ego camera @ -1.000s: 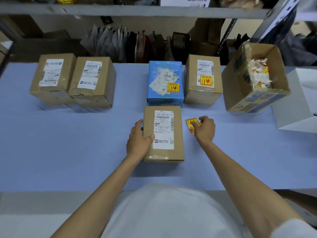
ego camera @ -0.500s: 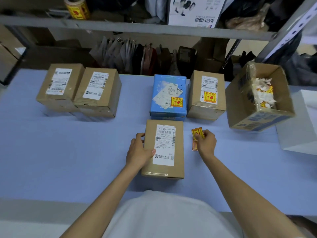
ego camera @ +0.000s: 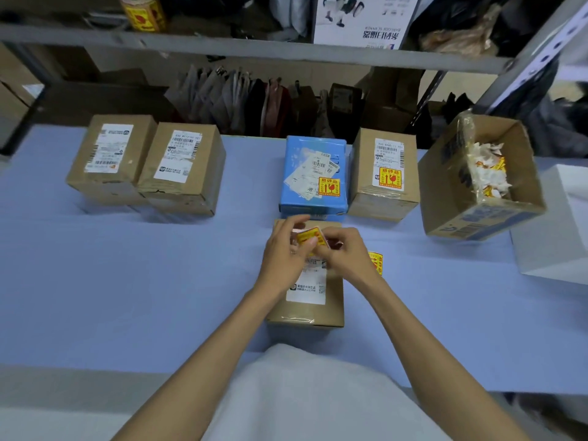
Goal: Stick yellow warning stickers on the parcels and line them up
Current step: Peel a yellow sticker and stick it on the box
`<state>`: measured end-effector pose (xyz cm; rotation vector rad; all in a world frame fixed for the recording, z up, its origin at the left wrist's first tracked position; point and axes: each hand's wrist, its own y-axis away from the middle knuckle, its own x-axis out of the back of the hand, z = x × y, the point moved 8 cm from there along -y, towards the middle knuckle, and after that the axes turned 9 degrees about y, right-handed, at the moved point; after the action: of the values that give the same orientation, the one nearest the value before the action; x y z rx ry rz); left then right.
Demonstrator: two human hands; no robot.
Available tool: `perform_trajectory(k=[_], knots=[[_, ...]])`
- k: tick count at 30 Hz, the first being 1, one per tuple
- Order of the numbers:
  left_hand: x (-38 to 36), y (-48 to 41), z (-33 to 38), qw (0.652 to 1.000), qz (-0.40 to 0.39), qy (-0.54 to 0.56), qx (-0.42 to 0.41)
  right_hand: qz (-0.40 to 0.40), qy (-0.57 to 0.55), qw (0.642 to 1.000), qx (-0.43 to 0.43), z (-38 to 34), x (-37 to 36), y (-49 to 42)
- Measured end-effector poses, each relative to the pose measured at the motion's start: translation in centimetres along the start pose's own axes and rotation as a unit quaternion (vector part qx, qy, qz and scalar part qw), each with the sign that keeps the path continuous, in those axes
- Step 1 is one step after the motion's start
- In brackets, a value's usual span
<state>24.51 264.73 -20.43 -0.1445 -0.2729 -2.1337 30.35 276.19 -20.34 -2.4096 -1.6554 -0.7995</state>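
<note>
While the left hand (ego camera: 284, 253) and right hand (ego camera: 345, 254) pinch one sticker (ego camera: 309, 238) above the parcel (ego camera: 305, 313), peeling looks underway. Next: press it flat beside the label (ego camera: 306, 291).

Both bare forearms rise from the lower edge of the frame and converge at its centre. The left hand (ego camera: 284, 253) and right hand (ego camera: 348, 254) meet there, close together, with their fingers curled. Each pinches a sticker (ego camera: 308, 237) between thumb and fingers, the left at its left side, the right at its right.
</note>
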Motion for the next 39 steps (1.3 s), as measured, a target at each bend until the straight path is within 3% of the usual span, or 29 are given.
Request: perform_trajectory(k=[3,7,12,21,28,39], knots=[[0.5,0.2,-0.5,0.999,0.041,-0.015,0.015,-0.016,-0.004,1.0,-0.007,0.2,-0.9,0.1],[1.3,0.3,-1.2,0.995,0.075,0.043,0.051,0.093,-0.124,0.985,-0.081,1.5,-0.3,0.7],[0.4,0.9,-2.4,0.992,0.035,0.074,0.099,0.15,-0.161,0.967,-0.129,2.3,0.7,1.3],[0.8,0.9,-2.7,0.986,0.05,0.09,0.128,0.148,-0.134,0.973,-0.116,2.2,0.6,1.7],[-0.8,1.5,-2.3,0.987,-0.031,0.075,0.135,0.179,-0.14,0.965,-0.13,3.3,2.2,1.8],[-1.0,1.8,-1.8,0.985,-0.051,0.072,0.15,0.169,-0.132,0.97,-0.113,3.5,3.0,1.7]])
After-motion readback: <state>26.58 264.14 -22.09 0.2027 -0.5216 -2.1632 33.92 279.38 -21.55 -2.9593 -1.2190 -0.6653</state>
